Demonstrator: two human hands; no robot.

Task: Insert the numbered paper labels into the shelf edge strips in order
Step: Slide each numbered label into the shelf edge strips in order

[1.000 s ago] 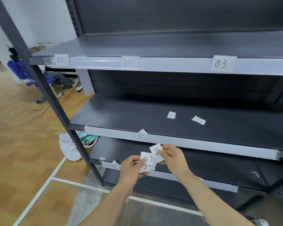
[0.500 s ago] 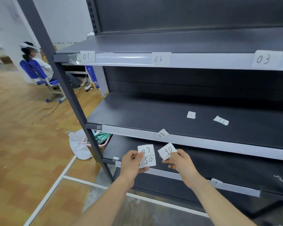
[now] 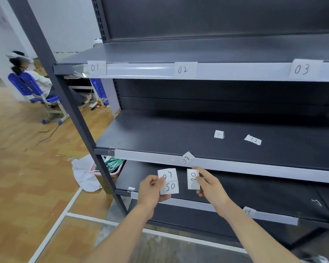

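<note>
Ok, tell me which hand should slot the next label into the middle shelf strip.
Probably right. The right hand pinches a single label just below the middle strip; the left hand grips stacked labels, lower.

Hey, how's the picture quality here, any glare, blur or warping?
Head view: wide-angle warping tilts the shelf upright and slants the shelves; a bright glare streak runs along the top edge strip between label 01 and label 02; the handwritten numbers read sharp, with no motion blur.
</note>
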